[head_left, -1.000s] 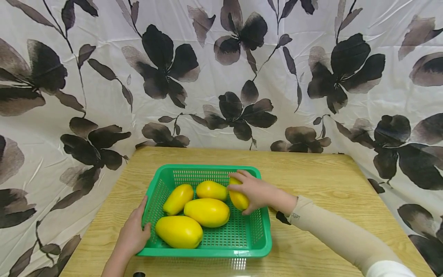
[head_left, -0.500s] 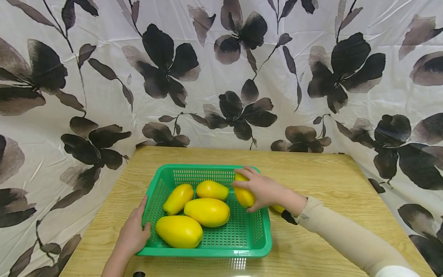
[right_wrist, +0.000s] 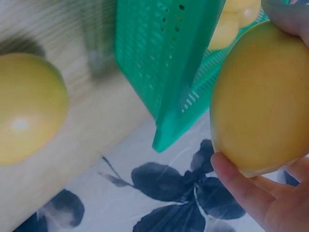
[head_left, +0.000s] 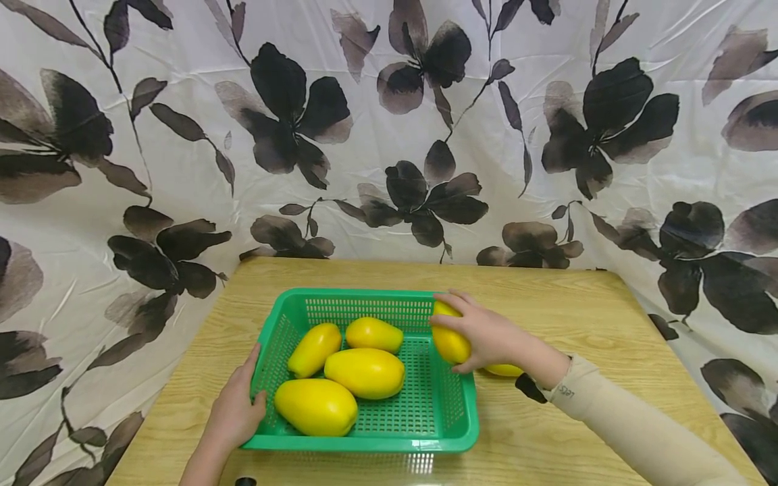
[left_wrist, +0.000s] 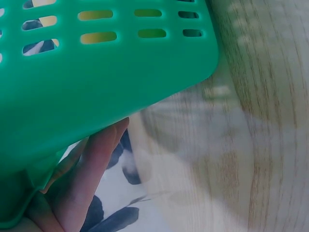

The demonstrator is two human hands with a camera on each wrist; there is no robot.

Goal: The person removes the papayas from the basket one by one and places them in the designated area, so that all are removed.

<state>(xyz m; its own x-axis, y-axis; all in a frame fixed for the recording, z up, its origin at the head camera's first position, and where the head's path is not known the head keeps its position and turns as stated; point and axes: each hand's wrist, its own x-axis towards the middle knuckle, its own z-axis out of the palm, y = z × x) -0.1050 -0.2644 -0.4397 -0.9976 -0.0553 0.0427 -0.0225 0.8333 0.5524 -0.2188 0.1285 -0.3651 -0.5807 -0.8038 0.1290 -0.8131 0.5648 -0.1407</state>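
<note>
My right hand (head_left: 486,336) grips a yellow oblong fruit (head_left: 450,336), papaya-like in shape, over the right wall of the green basket (head_left: 358,443). In the right wrist view the same fruit (right_wrist: 263,101) sits between thumb and fingertips, beside the basket's edge. At the basket's left side, my left hand (head_left: 234,412) holds the rim, thumb inside and fingers along the outer wall. The left wrist view shows fingers (left_wrist: 91,179) against the underside of the green plastic. Several similar yellow fruits (head_left: 365,373) lie in the basket's left and middle part.
Another yellow fruit (head_left: 503,370) lies on the wooden table (head_left: 547,297) right of the basket, partly hidden by my right hand and a black strap (head_left: 530,388) at the wrist. A flower-printed cloth (head_left: 377,135) hangs behind the table and along its sides.
My right hand has moved right with the held fruit, from inside the basket to its right wall. More of the fruit on the table now shows. The left hand stays put.
</note>
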